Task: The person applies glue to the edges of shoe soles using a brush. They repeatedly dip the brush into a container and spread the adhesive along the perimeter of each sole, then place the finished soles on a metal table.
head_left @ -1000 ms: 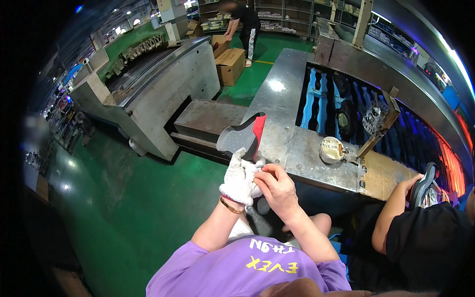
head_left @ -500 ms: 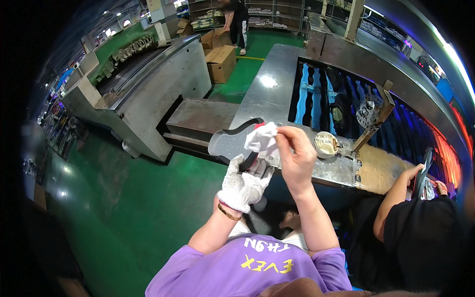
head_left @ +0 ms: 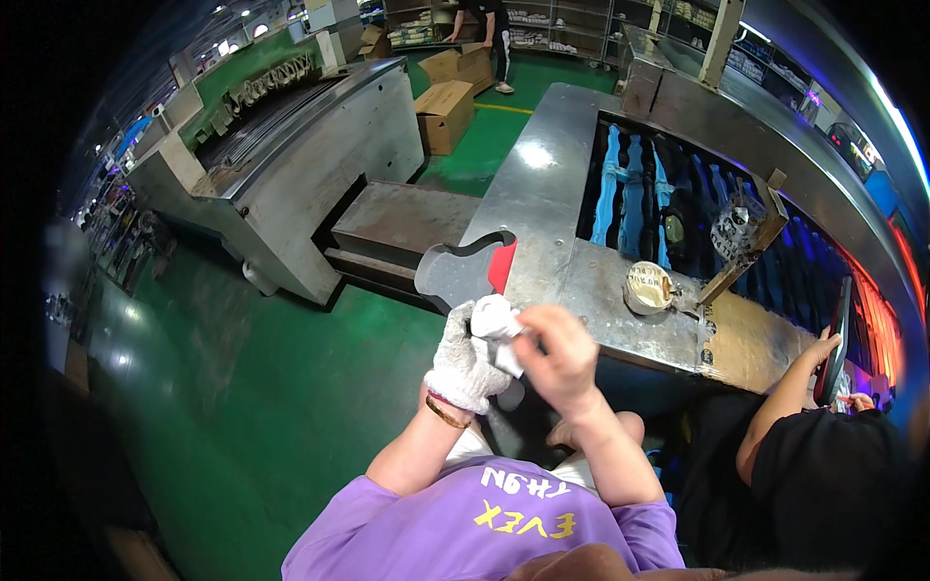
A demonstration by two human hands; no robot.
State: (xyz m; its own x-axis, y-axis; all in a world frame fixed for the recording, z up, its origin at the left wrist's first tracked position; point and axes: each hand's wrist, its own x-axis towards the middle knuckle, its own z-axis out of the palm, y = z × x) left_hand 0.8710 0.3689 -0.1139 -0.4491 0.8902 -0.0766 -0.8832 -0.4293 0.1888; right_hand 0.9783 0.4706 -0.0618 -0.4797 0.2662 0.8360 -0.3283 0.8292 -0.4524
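Observation:
My left hand (head_left: 463, 366), in a whitish knit glove, grips one end of a shoe sole (head_left: 455, 276). The sole is grey with a raised black rim and a red patch along one side, and its far end points up and away from me. In my bare right hand (head_left: 560, 358) a crumpled white cloth (head_left: 496, 320) is pinched between the fingers. The cloth lies against the gripped end of the sole, covering part of it and of the glove's fingers. Motion slightly blurs my right fingers.
A metal-topped conveyor machine (head_left: 542, 184) carries blue and black strips. On its edge stands a round tub (head_left: 646, 288) beside a wooden bar (head_left: 741, 261). At right, a co-worker (head_left: 823, 455) holds a dark sole. Cardboard boxes (head_left: 446, 116) and another person (head_left: 494, 34) are farther back.
My right hand has brought the white cloth down the sole toward my gloved hand, uncovering the red patch. My left hand keeps its hold. The view has shifted a little.

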